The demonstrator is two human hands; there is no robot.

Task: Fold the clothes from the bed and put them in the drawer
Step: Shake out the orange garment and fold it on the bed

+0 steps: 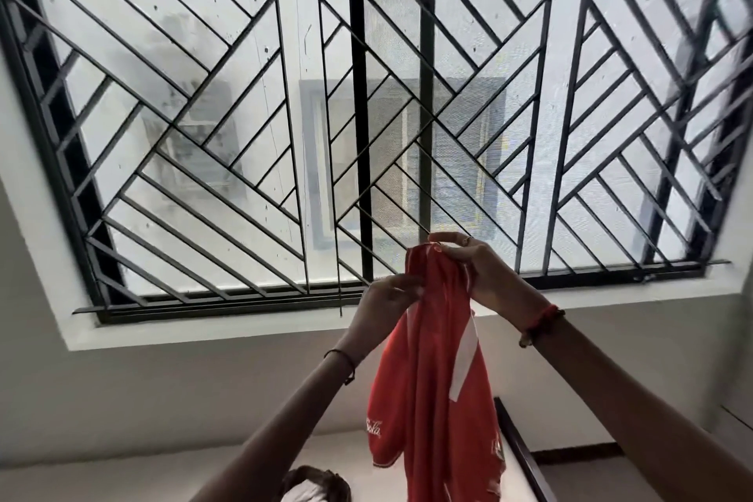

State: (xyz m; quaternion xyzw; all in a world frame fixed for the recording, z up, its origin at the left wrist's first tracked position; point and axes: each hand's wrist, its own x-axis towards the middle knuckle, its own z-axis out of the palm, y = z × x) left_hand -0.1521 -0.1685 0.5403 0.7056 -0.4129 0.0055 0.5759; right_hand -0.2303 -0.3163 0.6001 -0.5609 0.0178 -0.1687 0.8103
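Note:
A red shirt (432, 387) with white stripes and white lettering hangs bunched from both my hands, held up in front of the window. My right hand (485, 269) pinches its top edge, the wrist wearing a red thread band. My left hand (387, 298) grips the cloth just below and to the left, with a thin dark band on that wrist. The lower part of the shirt drops out of the frame's bottom edge. No drawer is in view.
A large window with a dark diagonal metal grille (366, 114) fills most of the view, its sill (244, 326) running across behind my hands. A dark and white bundle of cloth (313, 485) lies at the bottom. A dark wooden edge (521, 456) shows at the lower right.

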